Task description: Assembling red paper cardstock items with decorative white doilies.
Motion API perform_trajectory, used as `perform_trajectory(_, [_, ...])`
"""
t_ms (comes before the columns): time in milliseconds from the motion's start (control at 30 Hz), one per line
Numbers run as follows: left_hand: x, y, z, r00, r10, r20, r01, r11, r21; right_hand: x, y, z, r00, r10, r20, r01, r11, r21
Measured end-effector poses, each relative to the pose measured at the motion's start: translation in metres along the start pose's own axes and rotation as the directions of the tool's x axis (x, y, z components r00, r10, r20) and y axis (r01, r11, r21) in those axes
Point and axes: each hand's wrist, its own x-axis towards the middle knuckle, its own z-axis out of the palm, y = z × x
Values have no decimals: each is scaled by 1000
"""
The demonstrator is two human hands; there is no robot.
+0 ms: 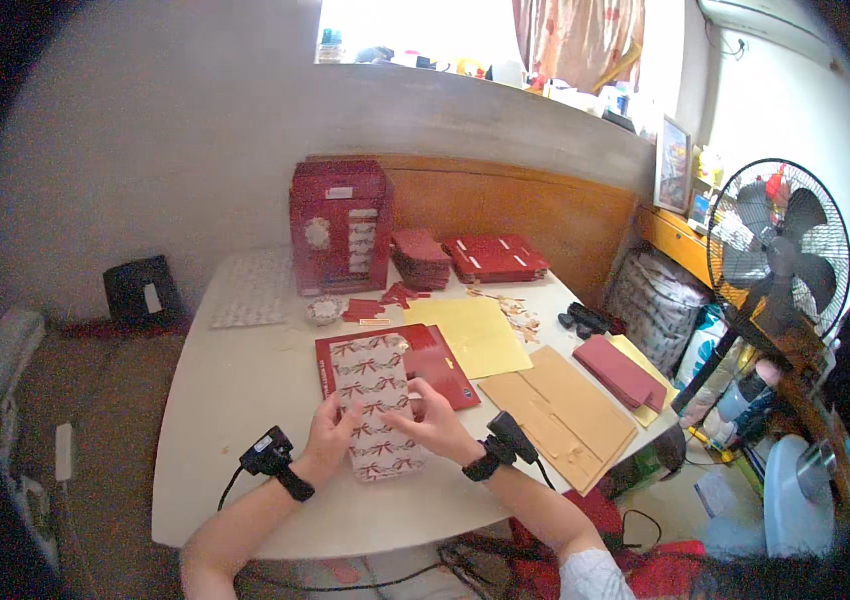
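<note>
Both hands were on a patterned sheet (377,405), white w/ red bows, lying on the counter (245,400) right in front of the person. Its long axis ran away from the body, near end between the wrists, far end resting over a red card (445,365).

Left hand (330,432) lay at the sheet's left edge, fingers curled onto the paper; right hand (435,422) sat at the right edge, fingertips pressed down near the middle. Whether either was pinching the edge or just pressing flat: can't tell. Both about equally near, each touching its own side.

Beyond the right hand lay a yellow sheet (475,335), and further right brown cardboard pieces (555,410) ran close to the counter's right edge. Left of the left hand was bare counter, plenty of room. Ahead of the hands, well apart: a tall red box (338,225) and stacks of red cards (495,257) at the back.
</note>
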Motion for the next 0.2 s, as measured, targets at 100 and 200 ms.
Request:
perform_trajectory(100, [1, -6, -7, 979, -205, 1, 201, 961, -190, 7, -10, -14, 995, 83, 59, -78, 994, -80])
perform_trajectory(200, [5, -22, -15, 949, -314, 4, 302, 908, -290, 22, -18, -46, 992, 90, 92, -94, 995, 31])
